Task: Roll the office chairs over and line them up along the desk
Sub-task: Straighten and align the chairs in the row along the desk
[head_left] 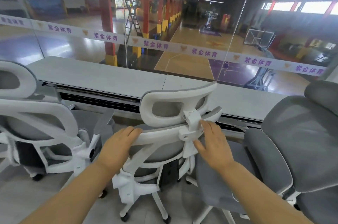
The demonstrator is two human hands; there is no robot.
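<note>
The left hand (118,143) and right hand (213,141) are pressing flat-fingered on the middle chair's backrest (161,150), probably squaring it to the desk (102,75).

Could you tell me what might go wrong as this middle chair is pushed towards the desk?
1. The left hand and right hand rest on the white-framed grey mesh chair without clearly gripping it, so it could swivel or roll off line.
2. The all-grey padded chair at the right stands close beside it, so their armrests may knock together.
3. If it is pushed further, its armrests could strike the edge of the long white desk.
</note>
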